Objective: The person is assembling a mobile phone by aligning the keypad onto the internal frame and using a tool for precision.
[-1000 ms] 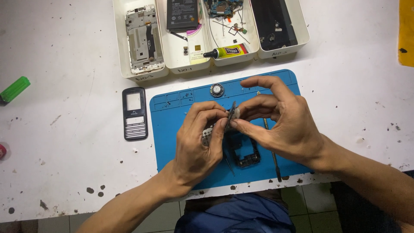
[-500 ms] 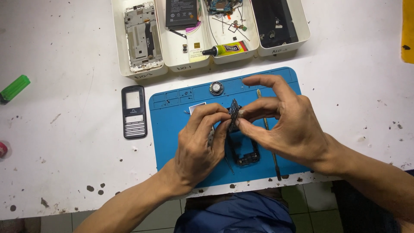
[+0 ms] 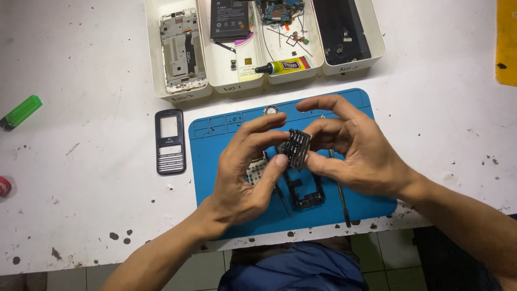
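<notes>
Both hands meet above a blue work mat (image 3: 215,134). My left hand (image 3: 245,172) and my right hand (image 3: 355,148) pinch a small black phone keypad (image 3: 297,149) between their fingertips, tilted on edge. Under the hands lie a black phone frame (image 3: 307,194) and a pale circuit part (image 3: 256,170) on the mat. A thin black tool (image 3: 340,194) lies on the mat below my right hand.
A black phone front cover (image 3: 170,141) lies left of the mat. Several white trays (image 3: 177,94) at the back hold phone parts, a battery (image 3: 229,20) and a glue tube (image 3: 283,66). A green lighter (image 3: 20,112) sits far left, a yellow object (image 3: 506,43) far right.
The keypad has turned in my fingers, so its face shows more. Both hands stayed over the mat, shifting only slightly.
</notes>
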